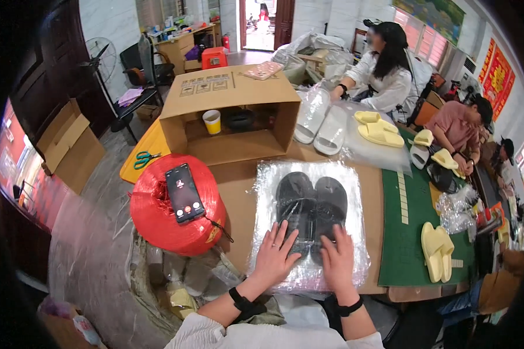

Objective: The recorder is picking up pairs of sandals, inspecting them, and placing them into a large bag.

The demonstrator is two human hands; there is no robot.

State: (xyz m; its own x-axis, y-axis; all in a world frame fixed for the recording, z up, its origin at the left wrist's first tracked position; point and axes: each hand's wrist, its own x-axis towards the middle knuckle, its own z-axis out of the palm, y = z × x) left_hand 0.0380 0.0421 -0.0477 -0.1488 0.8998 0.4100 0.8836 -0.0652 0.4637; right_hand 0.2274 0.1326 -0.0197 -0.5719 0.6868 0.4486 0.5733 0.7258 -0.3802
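Note:
A pair of black slide slippers [295, 195] lies side by side under clear film, toes away from me. Beneath them is a shiny pile of clear plastic bags [356, 218] at the table's front. My left hand [275, 253] rests with fingers spread on the film at the heel end of the left slipper. On the right slipper's heel end, my right hand [337, 259] lies flat, fingers apart. Neither hand grips anything. Whether the slippers are inside the top bag or just under its film is hard to tell.
A cardboard box [230, 98] with a yellow cup [212, 121] stands behind. Left is a red twine roll [148, 200] bearing a phone [185, 192], near green scissors [145, 159]. White slippers [332, 131], yellow slippers [434, 250] and two co-workers [384, 70] are right.

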